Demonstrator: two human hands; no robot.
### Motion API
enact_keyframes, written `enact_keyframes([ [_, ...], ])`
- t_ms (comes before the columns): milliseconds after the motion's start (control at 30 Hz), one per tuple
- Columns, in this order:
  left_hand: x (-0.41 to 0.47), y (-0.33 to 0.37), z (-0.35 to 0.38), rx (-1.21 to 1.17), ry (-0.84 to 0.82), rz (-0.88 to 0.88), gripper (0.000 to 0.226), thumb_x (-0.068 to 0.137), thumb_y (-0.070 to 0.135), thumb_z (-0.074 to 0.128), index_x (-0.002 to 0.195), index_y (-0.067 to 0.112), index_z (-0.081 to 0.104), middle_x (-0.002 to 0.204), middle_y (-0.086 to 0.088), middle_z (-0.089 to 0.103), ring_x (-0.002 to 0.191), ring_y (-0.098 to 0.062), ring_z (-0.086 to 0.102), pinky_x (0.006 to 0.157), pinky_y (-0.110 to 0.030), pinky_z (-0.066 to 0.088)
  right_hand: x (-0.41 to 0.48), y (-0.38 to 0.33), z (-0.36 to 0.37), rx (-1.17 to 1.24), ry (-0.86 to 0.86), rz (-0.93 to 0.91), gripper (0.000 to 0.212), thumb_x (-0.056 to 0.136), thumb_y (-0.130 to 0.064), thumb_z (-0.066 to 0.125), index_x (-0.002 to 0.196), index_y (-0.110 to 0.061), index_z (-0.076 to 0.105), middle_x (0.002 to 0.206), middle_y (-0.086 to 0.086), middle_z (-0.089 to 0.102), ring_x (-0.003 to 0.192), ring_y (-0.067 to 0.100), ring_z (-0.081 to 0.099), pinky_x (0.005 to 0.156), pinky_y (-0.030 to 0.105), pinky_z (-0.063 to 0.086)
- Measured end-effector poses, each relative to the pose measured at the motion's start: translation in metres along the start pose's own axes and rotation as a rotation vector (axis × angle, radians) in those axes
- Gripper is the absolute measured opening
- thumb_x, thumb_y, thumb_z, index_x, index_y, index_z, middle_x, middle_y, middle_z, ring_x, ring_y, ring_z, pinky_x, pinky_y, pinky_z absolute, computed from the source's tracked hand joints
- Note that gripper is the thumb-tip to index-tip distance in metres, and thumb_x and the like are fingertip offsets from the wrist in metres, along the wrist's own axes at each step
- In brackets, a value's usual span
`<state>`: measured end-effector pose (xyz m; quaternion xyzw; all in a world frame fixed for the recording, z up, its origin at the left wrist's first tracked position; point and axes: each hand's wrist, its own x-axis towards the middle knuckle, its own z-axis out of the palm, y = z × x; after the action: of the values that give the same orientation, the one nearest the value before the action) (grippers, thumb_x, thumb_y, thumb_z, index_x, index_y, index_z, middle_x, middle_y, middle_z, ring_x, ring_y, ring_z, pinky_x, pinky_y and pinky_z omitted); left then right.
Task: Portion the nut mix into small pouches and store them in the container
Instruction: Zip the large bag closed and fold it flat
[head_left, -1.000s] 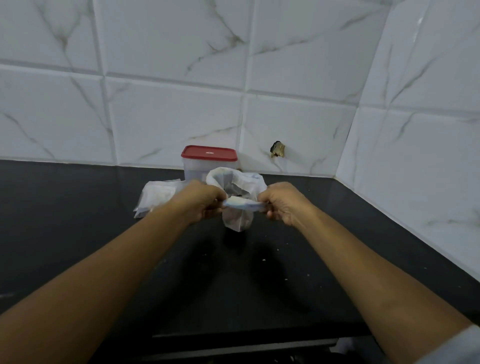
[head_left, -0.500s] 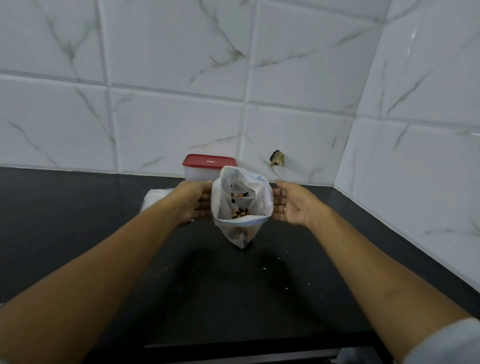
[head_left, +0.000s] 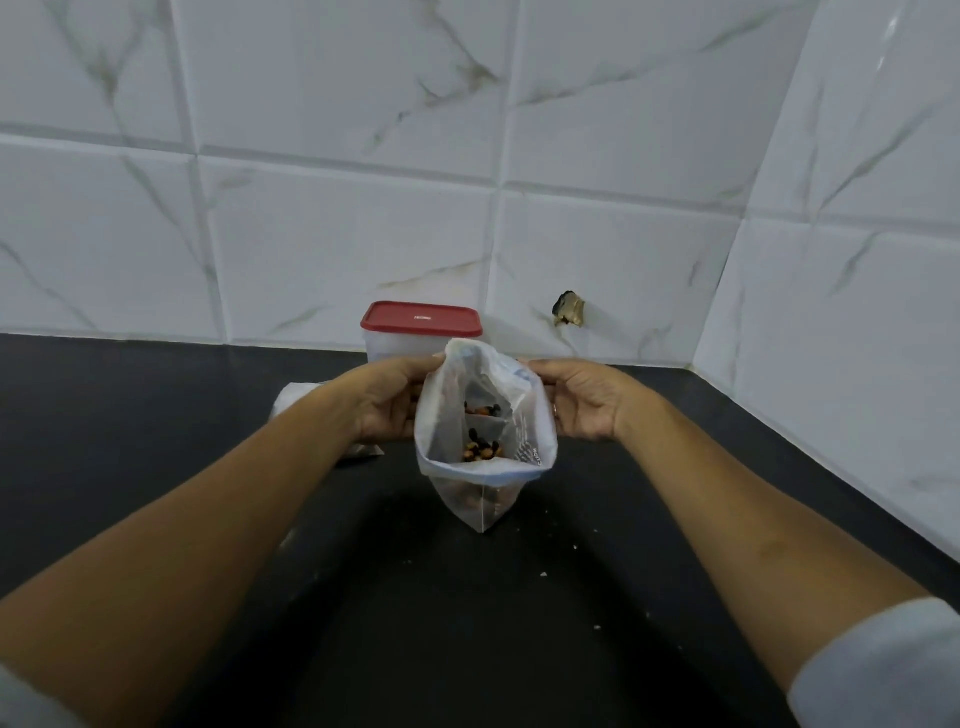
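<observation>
My left hand (head_left: 390, 402) and right hand (head_left: 584, 402) grip bag (head_left: 485, 447) sides, mouth spread open. Nuts (head_left: 483, 451) inside, partly hidden. Container (head_left: 421, 332) behind.

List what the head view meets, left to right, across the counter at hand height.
Flat clear plastic pouches on the black counter → left hand → open clear plastic bag of nut mix → right hand. The red-lidded container sits behind, so it is left out.

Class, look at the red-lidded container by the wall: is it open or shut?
Shut. The red lid sits flat on the container, behind the bag of nut mix.
</observation>
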<state>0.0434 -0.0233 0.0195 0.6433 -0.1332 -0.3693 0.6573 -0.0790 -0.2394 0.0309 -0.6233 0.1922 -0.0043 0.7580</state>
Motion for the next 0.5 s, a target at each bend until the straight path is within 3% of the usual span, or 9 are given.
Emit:
enact_keyframes([
  [100, 0.01, 0.001, -0.004, -0.023, -0.043, 0.005, 0.058, 0.083, 0.033, 0.079, 0.132, 0.004, 0.066, 0.132, -0.018, 0.068, 0.126, -0.034, 0.063, 0.107, -0.053, 0.05, 0.01, -0.002, -0.008, -0.03, -0.082, 0.017, 0.048, 0.078, -0.021, 0.083, 0.121, -0.004, 0.069, 0.105, 0.013, 0.072, 0.101, 0.029, 0.067, 0.115, 0.053, 0.044],
  [167, 0.014, 0.002, -0.008, -0.029, -0.05, 0.011, 0.066, 0.076, 0.029, 0.082, 0.133, 0.002, 0.065, 0.132, -0.019, 0.067, 0.119, -0.033, 0.066, 0.105, -0.052, 0.052, 0.014, -0.003, -0.014, -0.035, -0.121, 0.014, 0.052, 0.082, -0.022, 0.082, 0.128, -0.004, 0.066, 0.109, 0.013, 0.07, 0.108, 0.029, 0.064, 0.114, 0.052, 0.045],
  [233, 0.013, 0.004, -0.007, 0.024, -0.061, 0.021, 0.06, 0.075, 0.022, 0.083, 0.129, 0.002, 0.066, 0.125, -0.02, 0.07, 0.108, -0.032, 0.068, 0.093, -0.047, 0.058, 0.014, -0.003, -0.015, -0.122, -0.101, -0.013, 0.046, 0.082, -0.019, 0.081, 0.124, -0.002, 0.069, 0.104, 0.011, 0.072, 0.098, 0.025, 0.067, 0.099, 0.044, 0.055],
  [333, 0.009, 0.007, 0.001, 0.281, 0.056, 0.188, 0.014, 0.085, 0.004, 0.074, 0.098, 0.009, 0.07, 0.09, -0.009, 0.071, 0.081, -0.022, 0.066, 0.058, -0.029, 0.055, 0.013, -0.003, -0.009, -0.424, 0.072, -0.16, 0.025, 0.086, -0.006, 0.078, 0.111, -0.003, 0.075, 0.088, 0.007, 0.075, 0.074, 0.016, 0.069, 0.061, 0.029, 0.059],
  [367, 0.009, 0.008, 0.003, 0.388, 0.136, 0.285, 0.013, 0.085, -0.002, 0.072, 0.089, 0.01, 0.069, 0.083, -0.006, 0.068, 0.076, -0.02, 0.063, 0.054, -0.026, 0.051, 0.013, -0.003, -0.007, -0.545, 0.139, -0.236, 0.018, 0.086, -0.003, 0.077, 0.104, -0.004, 0.076, 0.082, 0.006, 0.074, 0.069, 0.015, 0.069, 0.055, 0.026, 0.056],
  [433, 0.012, 0.006, 0.007, 0.582, 0.285, 0.451, 0.018, 0.083, -0.006, 0.068, 0.081, 0.013, 0.07, 0.079, -0.002, 0.067, 0.076, -0.017, 0.062, 0.059, -0.025, 0.05, 0.014, -0.002, 0.0, -0.82, 0.265, -0.412, 0.008, 0.088, -0.003, 0.074, 0.092, -0.01, 0.075, 0.078, 0.003, 0.07, 0.067, 0.013, 0.065, 0.056, 0.027, 0.052],
  [500, 0.017, 0.002, 0.012, 0.722, 0.431, 0.548, 0.016, 0.084, 0.003, 0.069, 0.083, 0.019, 0.069, 0.083, 0.002, 0.069, 0.079, -0.014, 0.065, 0.066, -0.027, 0.054, 0.017, 0.003, 0.009, -1.061, 0.41, -0.583, 0.006, 0.092, -0.009, 0.071, 0.094, -0.014, 0.069, 0.08, -0.002, 0.063, 0.068, 0.011, 0.057, 0.059, 0.027, 0.046],
])
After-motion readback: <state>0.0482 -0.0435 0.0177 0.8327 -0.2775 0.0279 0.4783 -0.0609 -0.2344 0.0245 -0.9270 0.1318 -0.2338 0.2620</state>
